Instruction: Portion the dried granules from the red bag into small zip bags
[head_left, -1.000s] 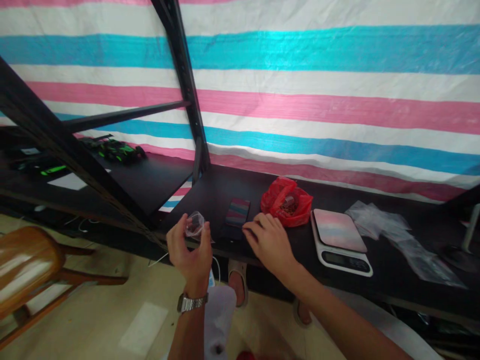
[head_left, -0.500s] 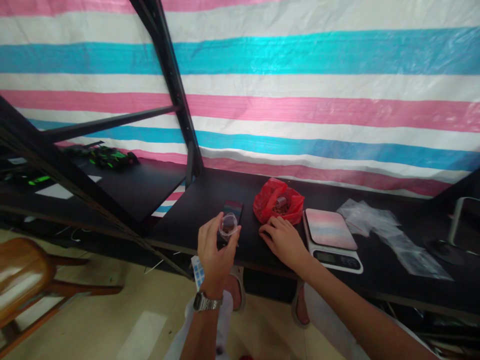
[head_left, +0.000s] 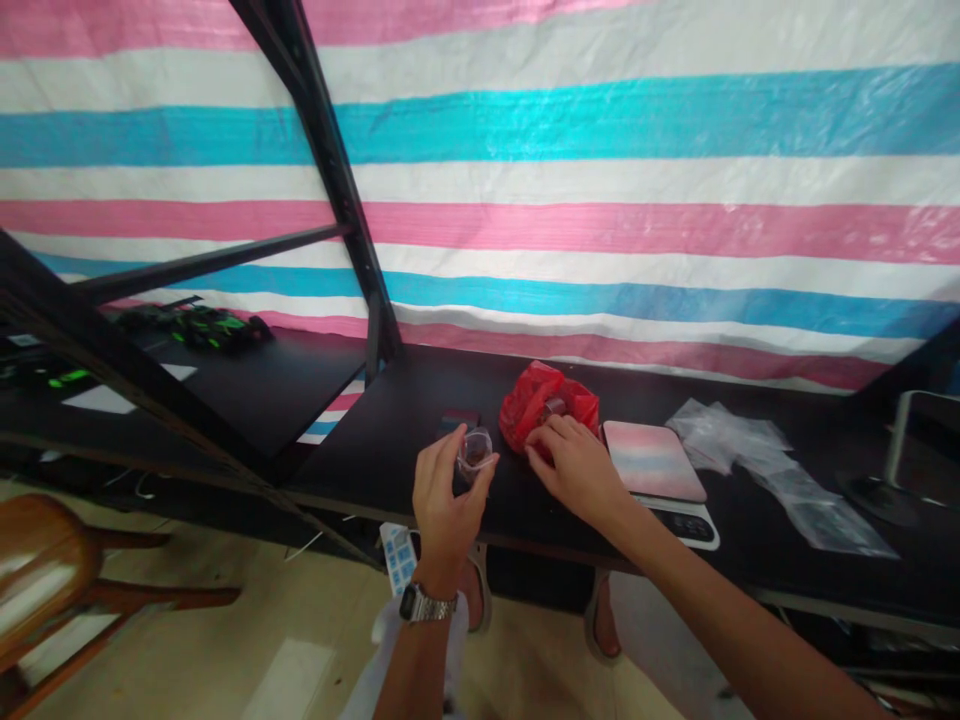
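In my left hand (head_left: 452,490) is a small clear plastic bag (head_left: 475,452), its mouth held wide between thumb and fingers. Something dark shows inside it, too blurred to name. My right hand (head_left: 574,465) is at the near side of a crumpled red plastic bag (head_left: 529,400), fingertips curled together over its opening. What those fingers hold, if anything, is hidden. A small see-through object (head_left: 555,406) lies in the red bag just beyond the fingertips. Beside my right wrist stands a white kitchen scale (head_left: 654,462), its lower part partly covered by my forearm.
Several flat clear plastic bags (head_left: 780,475) lie right of the scale. A dark phone-like slab (head_left: 459,420) rests behind my left hand. A black metal frame (head_left: 345,200) rises at the left, and a stand (head_left: 892,450) is at the far right. A wooden stool (head_left: 45,560) stands lower left.
My left hand has moved slightly right with the clear bag. My right hand has shifted up and forward over the red bag's opening. The camera view has shifted a little.
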